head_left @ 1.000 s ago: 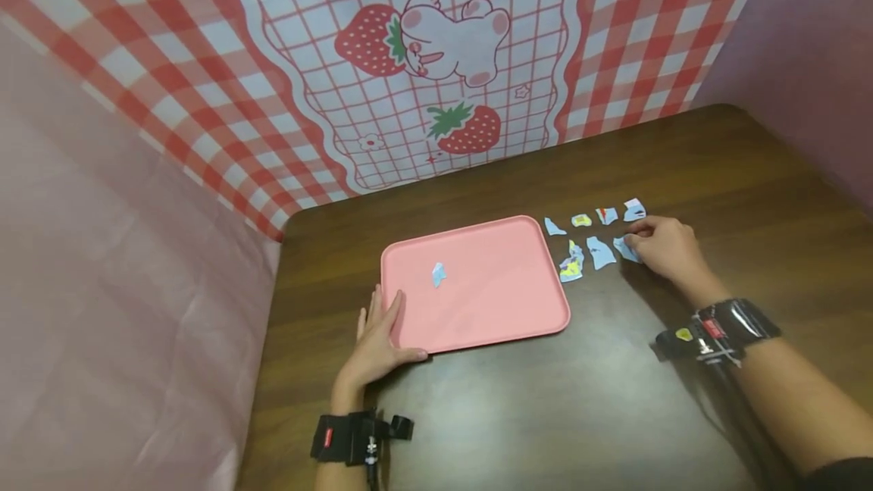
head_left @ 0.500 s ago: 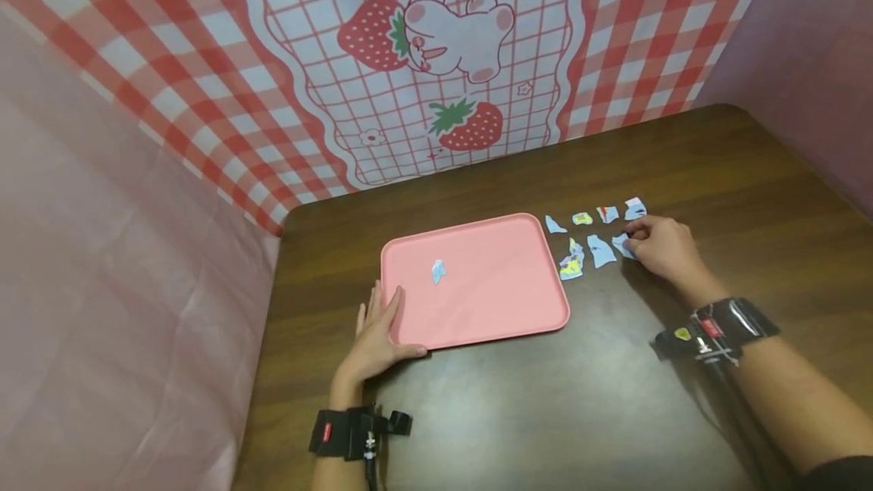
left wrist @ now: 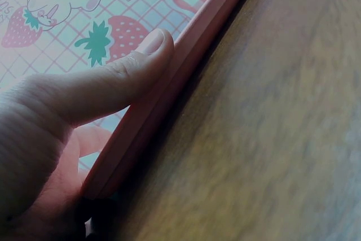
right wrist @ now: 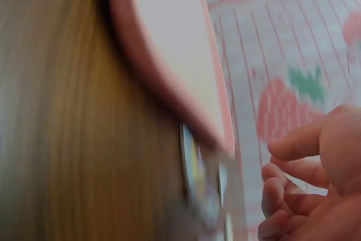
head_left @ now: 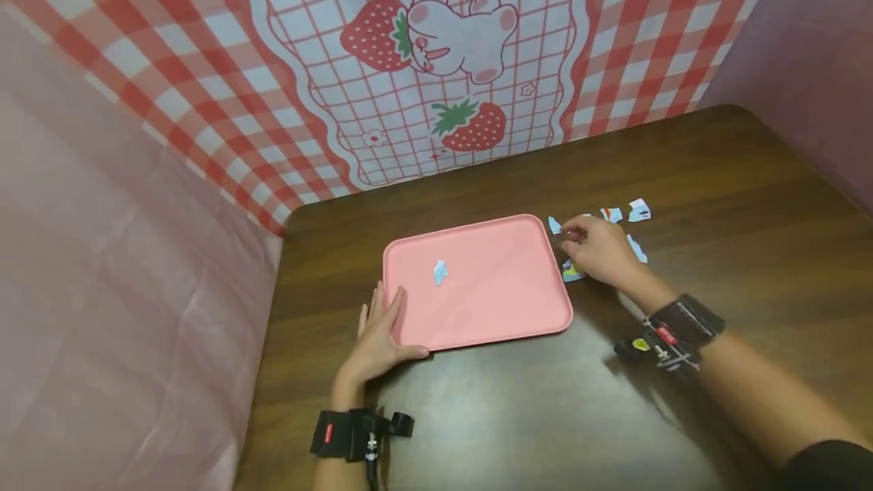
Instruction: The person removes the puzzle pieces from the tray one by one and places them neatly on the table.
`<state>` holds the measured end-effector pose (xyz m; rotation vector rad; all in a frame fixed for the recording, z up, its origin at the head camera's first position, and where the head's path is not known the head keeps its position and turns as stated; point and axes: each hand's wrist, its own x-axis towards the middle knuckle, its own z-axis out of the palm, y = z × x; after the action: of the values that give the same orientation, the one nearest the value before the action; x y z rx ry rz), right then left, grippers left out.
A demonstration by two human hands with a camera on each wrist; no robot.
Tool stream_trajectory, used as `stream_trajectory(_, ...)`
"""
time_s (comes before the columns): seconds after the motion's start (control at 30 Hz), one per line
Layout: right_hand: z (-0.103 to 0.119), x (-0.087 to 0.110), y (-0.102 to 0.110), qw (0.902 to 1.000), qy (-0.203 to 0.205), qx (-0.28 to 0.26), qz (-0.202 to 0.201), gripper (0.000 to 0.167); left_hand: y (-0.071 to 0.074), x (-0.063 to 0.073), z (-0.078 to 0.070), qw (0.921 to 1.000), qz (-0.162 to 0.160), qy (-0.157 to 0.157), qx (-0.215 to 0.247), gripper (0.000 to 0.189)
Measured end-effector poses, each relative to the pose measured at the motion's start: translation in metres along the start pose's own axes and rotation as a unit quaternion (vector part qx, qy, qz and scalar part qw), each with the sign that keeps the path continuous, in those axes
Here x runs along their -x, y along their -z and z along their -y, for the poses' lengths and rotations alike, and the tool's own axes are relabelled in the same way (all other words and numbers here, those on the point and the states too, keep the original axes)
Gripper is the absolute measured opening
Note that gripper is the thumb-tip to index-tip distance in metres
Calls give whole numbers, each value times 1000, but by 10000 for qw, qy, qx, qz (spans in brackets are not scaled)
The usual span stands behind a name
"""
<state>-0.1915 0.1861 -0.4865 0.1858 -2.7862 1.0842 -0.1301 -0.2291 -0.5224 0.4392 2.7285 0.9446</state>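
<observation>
In the head view, a pink rectangular tray (head_left: 491, 301) lies on the table with one small light-blue irregular flat piece (head_left: 440, 273) in it. My left hand (head_left: 377, 339) rests at its near-left corner, fingers spread and fairly straight; the left wrist view shows the thumb (left wrist: 121, 83) against the tray's rim. Just right of the tray, my right hand (head_left: 603, 252) hovers over several similar pieces and partly hides them. In the right wrist view its fingers (right wrist: 299, 145) are loosely bent, with nothing visible between them. A yellow-patterned piece (head_left: 571, 272) and a pale blue piece (head_left: 555, 226) lie near the fingertips.
More pieces lie further right: one with red (head_left: 611, 214), one with a white top (head_left: 639, 211) and a plain blue one (head_left: 637, 248). A strawberry-print cloth (head_left: 464, 44) hangs behind the brown table (head_left: 491, 415). Pink curtains (head_left: 136, 286) flank it.
My right hand has moved left from the rightmost blue piece, which stays on the table, to above the pieces nearest the tray. My left hand and the tray have kept their place.
</observation>
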Motion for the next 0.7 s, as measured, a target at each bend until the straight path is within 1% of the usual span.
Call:
stream_trajectory(0.13,33,-9,-27,9980,315,1,553,20,1,-1,0,10000,-28,-47,14,120)
stream_trajectory(0.3,65,-17,-59,9937,570,-59,963,17,0,-1,1,9999,-73,-142,-43,120)
stream_trajectory(0.4,79,-20,-75,9917,557,-88,1156,17,0,-1,0,9999,-66,-122,-21,120)
stream_trajectory(0.6,100,-29,-106,9866,350,-93,1592,18,1,1,1,10000,-48,-64,32,119)
stream_trajectory(0.7,107,-33,-119,9856,419,19,1638,21,1,1,2,9999,-63,-124,8,119)
